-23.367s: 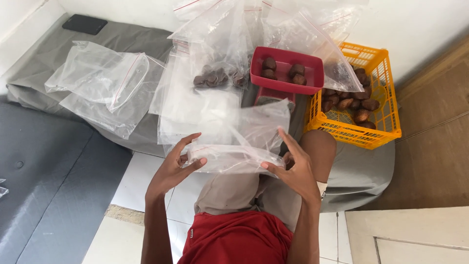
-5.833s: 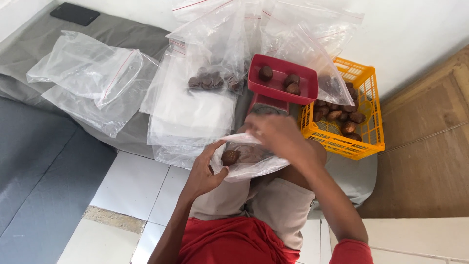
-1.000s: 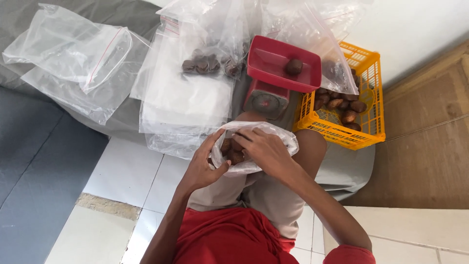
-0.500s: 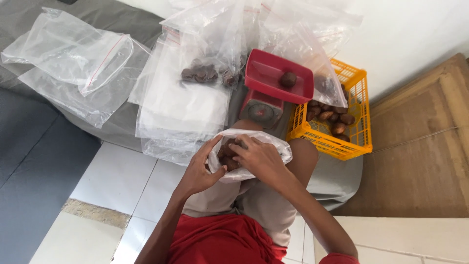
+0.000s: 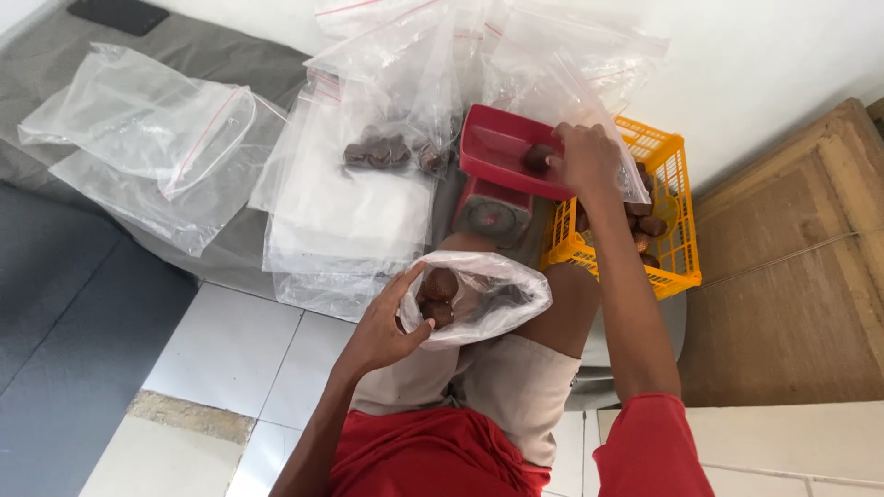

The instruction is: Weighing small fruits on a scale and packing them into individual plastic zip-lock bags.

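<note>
The right hand (image 5: pixel 586 158) partly hides the yellow basket (image 5: pixel 665 221) (its fruits mostly unseen); fingers grip unclear.

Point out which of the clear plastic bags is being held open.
The clear bag on the person's knee: the left hand grips its mouth, brown fruits showing inside. The others lie flat on the grey mat.

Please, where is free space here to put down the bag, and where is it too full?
Free: the white floor tiles left of the left hand, bordered by the grey mat and the flat empty bags. Crowded: around the red scale tray, where the right hand reaches, and the yellow basket.
</note>
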